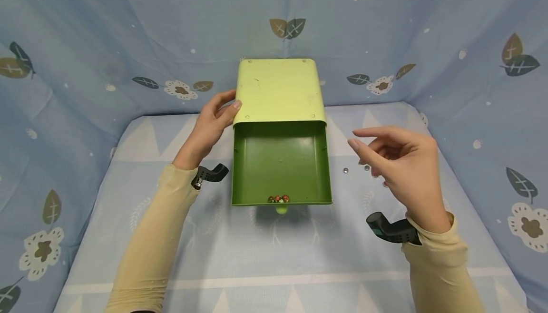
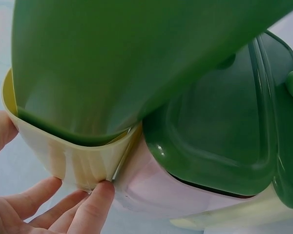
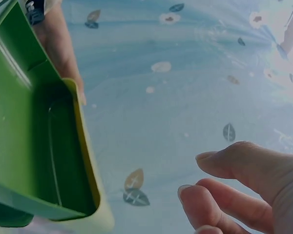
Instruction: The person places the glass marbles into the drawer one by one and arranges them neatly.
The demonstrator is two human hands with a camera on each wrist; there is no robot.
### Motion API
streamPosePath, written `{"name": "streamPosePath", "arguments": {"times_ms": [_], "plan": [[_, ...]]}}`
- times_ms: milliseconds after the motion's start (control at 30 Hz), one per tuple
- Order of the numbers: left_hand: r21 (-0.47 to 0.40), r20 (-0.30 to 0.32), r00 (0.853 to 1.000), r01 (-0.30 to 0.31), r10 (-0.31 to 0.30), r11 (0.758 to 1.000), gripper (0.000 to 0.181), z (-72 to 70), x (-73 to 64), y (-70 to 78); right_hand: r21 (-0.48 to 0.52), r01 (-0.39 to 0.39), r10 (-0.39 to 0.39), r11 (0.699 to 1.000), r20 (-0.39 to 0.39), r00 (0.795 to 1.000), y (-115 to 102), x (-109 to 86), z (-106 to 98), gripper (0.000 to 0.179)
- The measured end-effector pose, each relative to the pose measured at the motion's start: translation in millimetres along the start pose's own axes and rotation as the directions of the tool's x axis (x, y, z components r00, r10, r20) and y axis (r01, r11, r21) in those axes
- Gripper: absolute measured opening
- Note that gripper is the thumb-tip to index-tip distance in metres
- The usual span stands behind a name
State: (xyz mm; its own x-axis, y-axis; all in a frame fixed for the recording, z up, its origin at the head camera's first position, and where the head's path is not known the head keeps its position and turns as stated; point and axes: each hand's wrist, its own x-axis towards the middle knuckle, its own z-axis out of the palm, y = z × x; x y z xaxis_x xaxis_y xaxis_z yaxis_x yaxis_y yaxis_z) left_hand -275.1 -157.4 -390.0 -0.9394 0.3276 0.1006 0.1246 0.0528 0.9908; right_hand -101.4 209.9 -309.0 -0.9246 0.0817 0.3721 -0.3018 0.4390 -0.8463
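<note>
A yellow-green box (image 1: pixel 280 89) has a dark green drawer (image 1: pixel 280 161) pulled out toward me. Several small red and silvery beads (image 1: pixel 279 199) lie together at the drawer's front wall, above its round light-green knob (image 1: pixel 281 209). My left hand (image 1: pixel 210 122) rests against the box's left side. In the left wrist view, its fingertips (image 2: pixel 105 189) touch the outer wall. My right hand (image 1: pixel 406 165) hovers right of the drawer. Its thumb and index finger stand apart with nothing visible between them, and the other fingers are bent. Behind it, some beads are partly hidden.
Loose silvery beads (image 1: pixel 346 171) lie on the patterned cloth (image 1: pixel 274 256) between the drawer and my right hand. Blue curtain fabric (image 1: pixel 192 27) hangs behind the box and on both sides. The left wrist view shows more green drawer fronts (image 2: pixel 219 131) beside the pulled-out one.
</note>
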Motion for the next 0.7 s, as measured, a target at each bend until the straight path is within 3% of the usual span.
{"name": "streamPosePath", "arguments": {"times_ms": [700], "plan": [[-0.017, -0.002, 1.000, 0.001, -0.001, 1.000, 0.061, 1.9, -1.8, 1.8, 0.031, -0.084, 0.087, 0.996, -0.088, 0.992, 65, -21.4, -20, 0.020]]}}
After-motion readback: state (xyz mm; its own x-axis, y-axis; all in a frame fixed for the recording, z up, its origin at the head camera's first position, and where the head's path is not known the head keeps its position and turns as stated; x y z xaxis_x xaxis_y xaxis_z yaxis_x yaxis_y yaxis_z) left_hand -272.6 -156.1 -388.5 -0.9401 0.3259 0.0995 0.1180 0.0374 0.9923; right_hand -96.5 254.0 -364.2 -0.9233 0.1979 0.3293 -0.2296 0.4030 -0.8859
